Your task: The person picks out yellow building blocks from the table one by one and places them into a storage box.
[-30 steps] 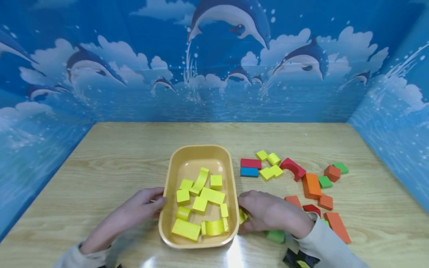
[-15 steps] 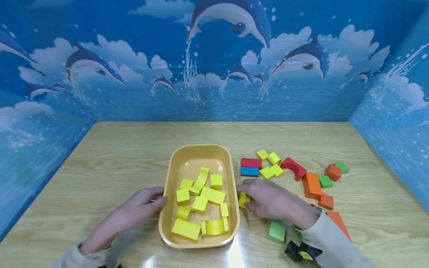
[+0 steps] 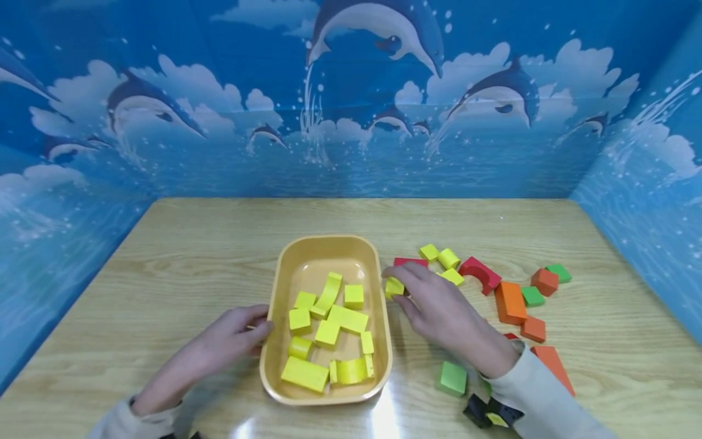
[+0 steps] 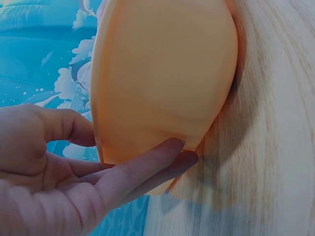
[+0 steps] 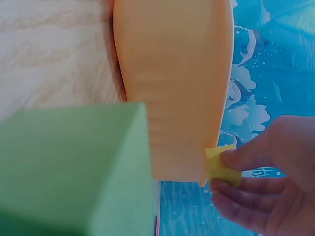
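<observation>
Tray (image 3: 327, 252) rests on wood-grain table (image 3: 208, 250) between blue dolphin-print walls (image 3: 219, 167).

right grip (image 5: 290, 187) pinches yellow block (image 5: 220, 172) beside tan tray (image 5: 172, 83)

Two hands (image 3: 238, 334), one tray (image 3: 329, 259), over twenty blocks (image 3: 305, 374) show.

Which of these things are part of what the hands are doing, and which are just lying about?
In the job, it seems:
Yellow block, pinched by the right hand
Tray, touched by the left hand
Yellow blocks in the tray
Perhaps loose yellow blocks

Just lying about:
Red arch
Orange block
Green block
</observation>
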`<move>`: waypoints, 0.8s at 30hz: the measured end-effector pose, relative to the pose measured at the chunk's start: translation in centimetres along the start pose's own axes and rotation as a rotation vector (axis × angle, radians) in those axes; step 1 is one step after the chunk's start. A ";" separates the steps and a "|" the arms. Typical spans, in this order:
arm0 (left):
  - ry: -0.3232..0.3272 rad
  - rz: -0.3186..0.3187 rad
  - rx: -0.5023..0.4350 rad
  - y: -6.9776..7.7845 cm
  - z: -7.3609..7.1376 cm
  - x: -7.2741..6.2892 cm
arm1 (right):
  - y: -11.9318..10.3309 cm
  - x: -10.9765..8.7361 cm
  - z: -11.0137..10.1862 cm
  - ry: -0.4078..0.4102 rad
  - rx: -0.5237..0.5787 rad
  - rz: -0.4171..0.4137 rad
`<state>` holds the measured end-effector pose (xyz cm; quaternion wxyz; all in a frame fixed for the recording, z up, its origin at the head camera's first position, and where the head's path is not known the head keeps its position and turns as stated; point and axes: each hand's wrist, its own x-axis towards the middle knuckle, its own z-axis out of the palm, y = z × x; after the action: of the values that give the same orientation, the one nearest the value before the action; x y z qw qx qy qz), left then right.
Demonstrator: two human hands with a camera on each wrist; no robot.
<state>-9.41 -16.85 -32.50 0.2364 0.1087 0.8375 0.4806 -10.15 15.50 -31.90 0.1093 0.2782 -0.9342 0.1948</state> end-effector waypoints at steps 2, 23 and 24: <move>0.005 -0.006 -0.004 0.0 0.1 0.0 | -0.1 0.0 0.0 0.034 0.002 -0.023; -0.002 0.008 0.003 0.1 0.0 0.0 | -5.8 -0.9 3.4 -0.022 0.360 -0.366; -0.004 0.022 0.007 0.0 0.0 -0.1 | -5.9 -0.8 3.6 -0.015 0.367 -0.366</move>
<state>-9.33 -16.88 -32.50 0.2323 0.1195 0.8374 0.4802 -6.47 9.85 -33.57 0.0838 0.4592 -0.8181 0.3358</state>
